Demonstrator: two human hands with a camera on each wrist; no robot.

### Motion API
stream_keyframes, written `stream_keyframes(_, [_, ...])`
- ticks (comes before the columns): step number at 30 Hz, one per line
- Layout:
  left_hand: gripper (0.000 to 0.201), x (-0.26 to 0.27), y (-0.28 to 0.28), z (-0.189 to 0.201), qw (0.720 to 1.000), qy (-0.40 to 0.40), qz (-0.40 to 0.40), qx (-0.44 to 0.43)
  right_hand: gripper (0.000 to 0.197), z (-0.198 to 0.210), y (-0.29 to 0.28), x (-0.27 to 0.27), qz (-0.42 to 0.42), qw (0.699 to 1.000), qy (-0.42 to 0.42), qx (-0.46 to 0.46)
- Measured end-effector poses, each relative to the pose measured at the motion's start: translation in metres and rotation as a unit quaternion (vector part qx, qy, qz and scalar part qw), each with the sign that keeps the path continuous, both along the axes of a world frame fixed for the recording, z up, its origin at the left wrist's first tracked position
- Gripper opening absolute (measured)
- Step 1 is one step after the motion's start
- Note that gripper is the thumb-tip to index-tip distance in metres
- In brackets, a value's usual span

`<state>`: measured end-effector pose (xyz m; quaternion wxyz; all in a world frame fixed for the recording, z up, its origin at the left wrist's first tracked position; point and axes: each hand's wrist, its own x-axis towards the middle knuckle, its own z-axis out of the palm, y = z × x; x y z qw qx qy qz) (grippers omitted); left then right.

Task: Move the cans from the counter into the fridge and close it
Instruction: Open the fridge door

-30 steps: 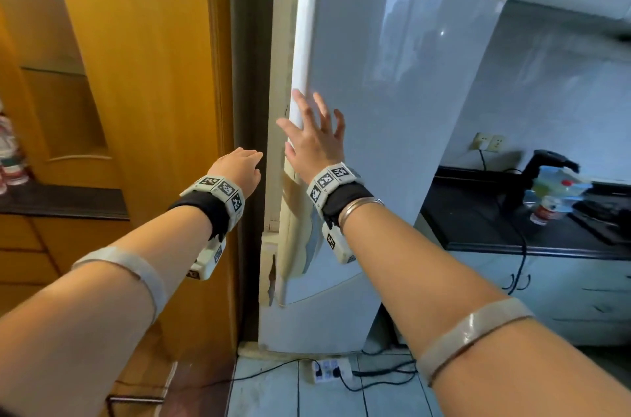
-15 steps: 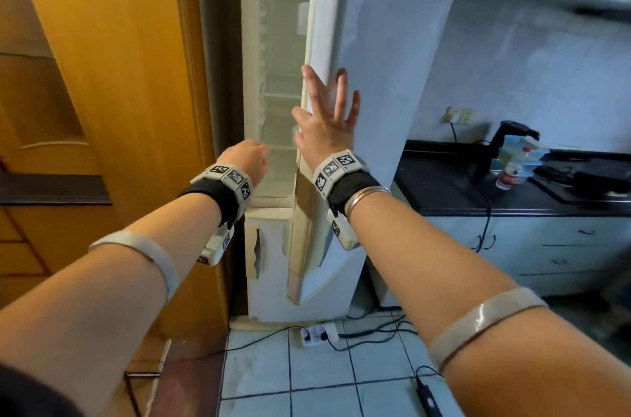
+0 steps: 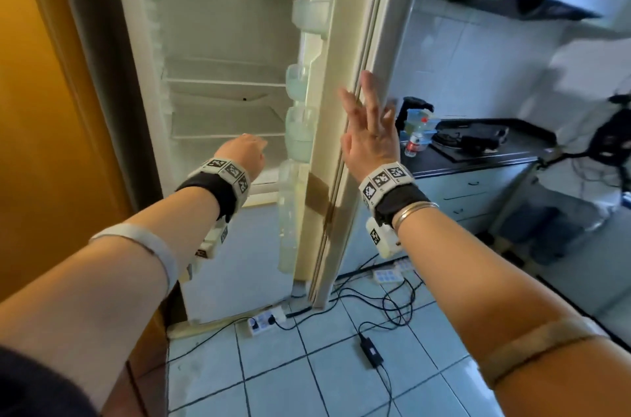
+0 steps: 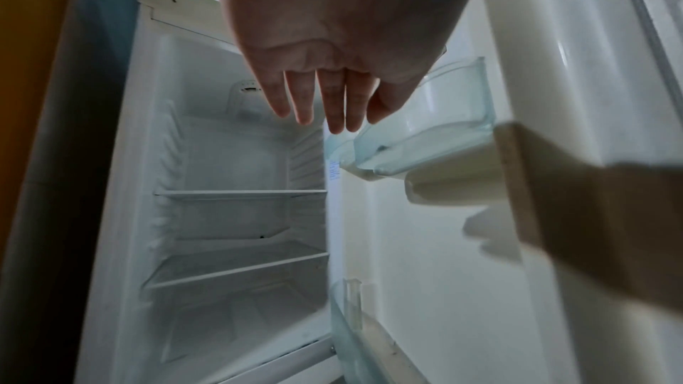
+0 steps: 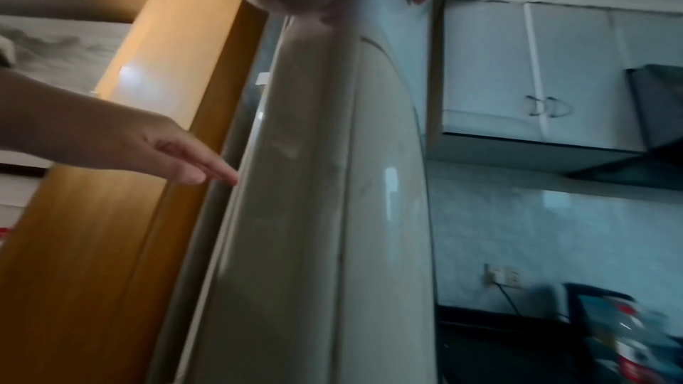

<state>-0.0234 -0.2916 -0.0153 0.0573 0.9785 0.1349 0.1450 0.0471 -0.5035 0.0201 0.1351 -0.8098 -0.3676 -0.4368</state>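
Note:
The white fridge (image 3: 222,41) stands open, its glass shelves (image 3: 225,83) bare. Its door (image 3: 345,109) is swung out to the right, with clear bins (image 3: 300,133) on the inside. My right hand (image 3: 370,123) lies flat with spread fingers against the door's outer edge. My left hand (image 3: 244,155) hovers in front of the opening and holds nothing; in the left wrist view its fingers (image 4: 325,98) hang straight beside a door bin (image 4: 436,133). The right wrist view shows the door's edge (image 5: 295,215). I see no can plainly in any view.
A dark counter (image 3: 478,160) to the right carries a plastic bottle (image 3: 415,143), a black kettle (image 3: 411,107) and a stove (image 3: 471,140). A wooden cabinet (image 3: 51,109) flanks the fridge on the left. Power strips (image 3: 266,321), cables and an adapter (image 3: 370,351) lie on the tiled floor.
The fridge door has swung from nearly closed to wide open, with my right hand staying on its edge. My left hand has moved in front of the open compartment.

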Motion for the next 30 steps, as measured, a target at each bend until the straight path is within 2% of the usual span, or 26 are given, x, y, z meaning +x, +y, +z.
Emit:
stream_keyframes(4, [0.040, 0.015, -0.017, -0.006, 1.000, -0.006, -0.010, -0.015, 0.073, 0.001, -0.055, 0.015, -0.034, 0.994, 0.086, 0.058])
stream_keyframes(11, [0.045, 0.041, -0.044, -0.011, 0.998, -0.032, -0.049, -0.023, 0.080, 0.009, -0.124, 0.060, -0.126, 0.972, 0.154, 0.125])
stream_keyframes(20, [0.044, 0.070, -0.066, -0.011, 0.999, -0.005, -0.054, -0.006, 0.087, 0.012, -0.167, 0.117, -0.176, 0.963, 0.180, 0.096])
stream_keyframes(30, [0.044, 0.076, -0.078, -0.011, 0.998, 0.004, -0.057, -0.007, 0.074, -0.002, -0.182, 0.134, -0.221, 0.938, 0.263, 0.056])
